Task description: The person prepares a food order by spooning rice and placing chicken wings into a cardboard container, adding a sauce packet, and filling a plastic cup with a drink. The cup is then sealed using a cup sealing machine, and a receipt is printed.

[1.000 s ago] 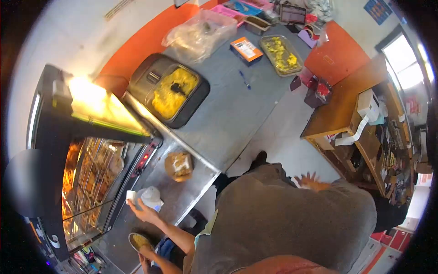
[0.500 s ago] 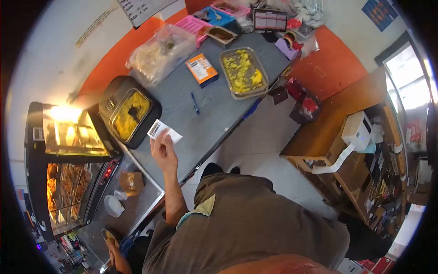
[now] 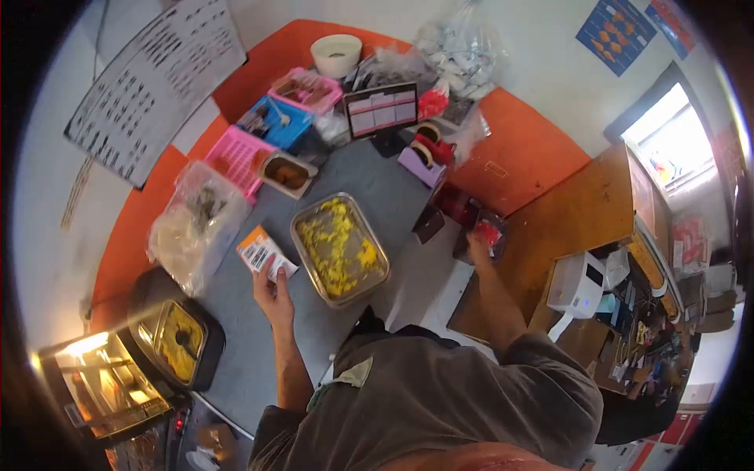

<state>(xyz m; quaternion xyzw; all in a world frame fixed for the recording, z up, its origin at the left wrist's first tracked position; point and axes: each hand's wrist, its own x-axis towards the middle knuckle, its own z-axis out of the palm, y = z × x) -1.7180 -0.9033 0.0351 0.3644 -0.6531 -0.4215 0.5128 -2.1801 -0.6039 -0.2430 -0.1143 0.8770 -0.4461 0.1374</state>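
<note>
My left hand (image 3: 275, 297) pinches a small white paper slip (image 3: 286, 271) between thumb and fingers. The slip overlaps the lower edge of an orange and white box (image 3: 256, 245) on the grey table. Right of that hand is a metal tray (image 3: 378, 287) with scattered yellow food in it. My right hand (image 3: 478, 250) reaches out to a dark red open container (image 3: 503, 227) beside the wooden desk, its fingers at the red items (image 3: 488, 233) inside. Those fingertips are hidden among the contents, so I cannot tell what they grip.
A black cooker (image 3: 206, 353) with yellow food and a lit display warmer (image 3: 102, 377) stand at the left. Plastic baskets (image 3: 236, 157), a bagged tub (image 3: 196, 228) and a tablet (image 3: 382, 110) line the back. A white label printer (image 3: 577, 284) sits on the wooden desk (image 3: 542, 231).
The view has swung toward the table's far end. My left hand has carried the slip from near the cooker to the orange box. My right hand has come into view at the red container.
</note>
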